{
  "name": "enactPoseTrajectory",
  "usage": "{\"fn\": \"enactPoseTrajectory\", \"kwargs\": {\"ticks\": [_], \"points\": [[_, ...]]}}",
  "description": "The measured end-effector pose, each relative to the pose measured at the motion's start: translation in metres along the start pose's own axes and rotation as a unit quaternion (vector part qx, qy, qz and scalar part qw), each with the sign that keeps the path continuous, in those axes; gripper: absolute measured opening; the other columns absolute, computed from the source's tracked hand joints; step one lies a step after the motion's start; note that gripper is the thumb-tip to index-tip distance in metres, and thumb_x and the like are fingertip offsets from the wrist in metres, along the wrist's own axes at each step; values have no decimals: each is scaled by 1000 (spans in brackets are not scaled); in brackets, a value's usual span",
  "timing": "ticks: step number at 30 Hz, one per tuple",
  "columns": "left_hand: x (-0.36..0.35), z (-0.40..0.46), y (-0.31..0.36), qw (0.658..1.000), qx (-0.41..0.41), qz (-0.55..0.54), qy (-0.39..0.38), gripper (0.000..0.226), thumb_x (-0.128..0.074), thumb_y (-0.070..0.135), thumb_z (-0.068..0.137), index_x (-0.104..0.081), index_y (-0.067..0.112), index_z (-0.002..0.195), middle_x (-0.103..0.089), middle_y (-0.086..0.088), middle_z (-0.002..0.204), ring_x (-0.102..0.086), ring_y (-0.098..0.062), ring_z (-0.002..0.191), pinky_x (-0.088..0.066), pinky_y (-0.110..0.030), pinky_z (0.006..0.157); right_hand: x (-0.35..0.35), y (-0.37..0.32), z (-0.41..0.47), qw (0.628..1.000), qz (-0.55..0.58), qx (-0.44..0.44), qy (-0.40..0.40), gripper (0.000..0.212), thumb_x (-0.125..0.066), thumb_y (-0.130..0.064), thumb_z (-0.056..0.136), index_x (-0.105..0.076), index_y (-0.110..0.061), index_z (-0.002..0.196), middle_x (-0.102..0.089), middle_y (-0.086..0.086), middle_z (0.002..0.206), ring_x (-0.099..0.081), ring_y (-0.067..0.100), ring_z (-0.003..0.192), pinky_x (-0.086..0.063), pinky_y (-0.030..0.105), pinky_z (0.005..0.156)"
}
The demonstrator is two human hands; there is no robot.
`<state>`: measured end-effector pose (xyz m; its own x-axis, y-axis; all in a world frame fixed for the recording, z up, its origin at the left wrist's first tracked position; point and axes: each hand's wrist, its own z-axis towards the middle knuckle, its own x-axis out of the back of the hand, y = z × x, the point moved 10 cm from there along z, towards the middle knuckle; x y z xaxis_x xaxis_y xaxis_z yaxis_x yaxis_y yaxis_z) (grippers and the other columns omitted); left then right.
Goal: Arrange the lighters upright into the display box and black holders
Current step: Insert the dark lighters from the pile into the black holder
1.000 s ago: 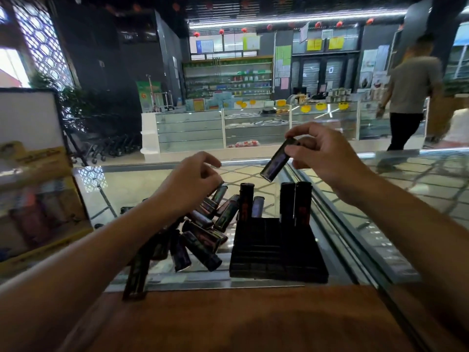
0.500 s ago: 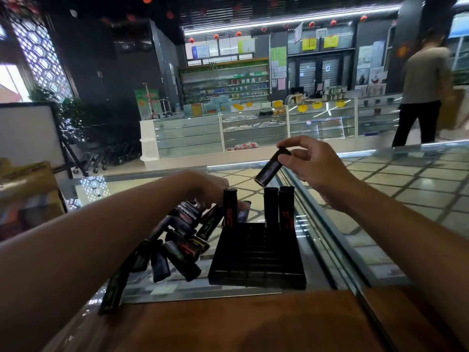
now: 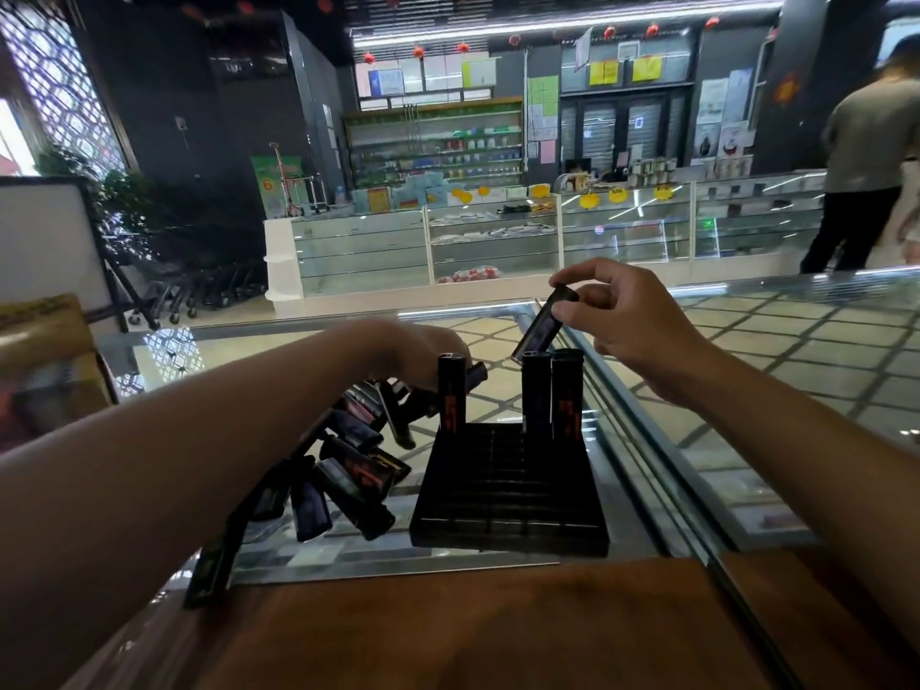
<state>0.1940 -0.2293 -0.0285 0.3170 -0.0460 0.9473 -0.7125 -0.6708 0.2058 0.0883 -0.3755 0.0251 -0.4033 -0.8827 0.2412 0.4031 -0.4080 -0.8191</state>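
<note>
1. Head view: a black holder point(image 3: 508, 490) with rows of slots sits on the glass counter point(image 3: 503, 351), just beyond a brown wooden ledge point(image 3: 473, 629) at the near edge.
2. Three lighters stand upright in the holder's far row: one lighter at the far left point(image 3: 451, 390), and two standing side by side at the far right point(image 3: 552, 390).
3. The right hand point(image 3: 627, 321) is raised over the far right of the holder and pinches a dark lighter point(image 3: 542, 326) by its top end between thumb and fingers. That lighter hangs tilted, its lower end just above and behind the two on the right.
4. The left hand point(image 3: 423, 351) reaches to the far end of a loose pile of lighters point(image 3: 353, 465) lying on the glass just left of the holder. Its fingers curl down among them, but the standing left lighter hides the tips, so whether they grasp one cannot be told.
5. One lighter point(image 3: 211, 570) lies apart at the near left, partly under the left forearm.
6. A yellow box point(image 3: 45, 361), blurred, stands at the far left edge.
7. Across the aisle are glass showcases point(image 3: 493, 241), and a person point(image 3: 866, 156) stands at the far right.
</note>
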Motion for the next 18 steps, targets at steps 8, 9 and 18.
{"fn": "enactPoseTrajectory", "kwargs": {"ticks": [8,9,18], "points": [[0,-7,-12,987,-71,-107,100,30,-62,3,92,-61,16,120,-59,-15,94,-63,-37,75,-58,-53,72,-8,-1,-2,1000,14,2,-9,18,-65,-4,92,-65,-10,108,-47,11,66,-36,16,53,-33,28,49],[2,-9,-13,983,-75,-118,121,29,-63,4,93,-60,15,119,-60,-12,90,-63,-34,69,-58,-56,68,-6,-2,-2,1000,16,3,2,18,-65,-4,92,-65,-11,108,-51,8,65,-37,14,51,-33,26,47],[21,-12,-43,905,-81,-324,265,34,-71,3,88,-60,19,116,-71,-5,108,-70,-21,94,-54,-34,76,15,-2,-1,993,71,-12,95,20,-62,-4,95,-59,-8,114,-65,2,75,-39,11,45,-33,22,43]]}}
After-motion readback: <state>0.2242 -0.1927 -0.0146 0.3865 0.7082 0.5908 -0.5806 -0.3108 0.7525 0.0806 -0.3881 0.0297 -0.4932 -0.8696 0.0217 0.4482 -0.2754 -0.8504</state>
